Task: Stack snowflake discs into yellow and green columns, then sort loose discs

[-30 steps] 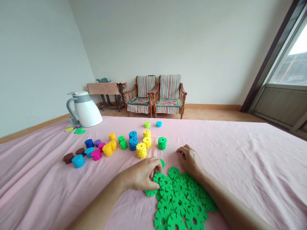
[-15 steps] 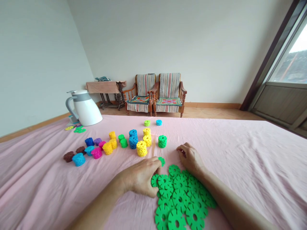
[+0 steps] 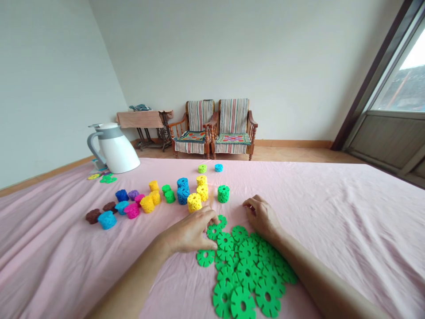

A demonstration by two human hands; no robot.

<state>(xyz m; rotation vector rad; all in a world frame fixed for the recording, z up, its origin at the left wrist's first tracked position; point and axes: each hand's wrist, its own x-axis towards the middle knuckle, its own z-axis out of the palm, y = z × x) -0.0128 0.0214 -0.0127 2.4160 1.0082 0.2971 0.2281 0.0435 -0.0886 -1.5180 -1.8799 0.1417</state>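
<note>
A home's sitting room, judging by its furnishings. Beyond the far edge of the pink sheet (image 3: 332, 204) stand two wooden armchairs (image 3: 213, 126) with spindled arms, draped in striped throws (image 3: 233, 114) and patterned seat mats (image 3: 233, 138). Left of them is what looks like a treadle sewing-machine table (image 3: 164, 128) under a cloth (image 3: 141, 119). A vacuum jug (image 3: 120, 153) sits by the sheet's far left corner; green notched toy discs (image 3: 247, 251) lie nearer. Plain walls (image 3: 282, 66) meet a brown skirting board (image 3: 292, 143).

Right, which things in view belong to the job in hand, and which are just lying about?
Likely the job:
loose green discs, beside left hand and right hand
green stack
probably the yellow stacks too

Apparently lying about:
white jug
armchairs
cloth-draped table
</note>
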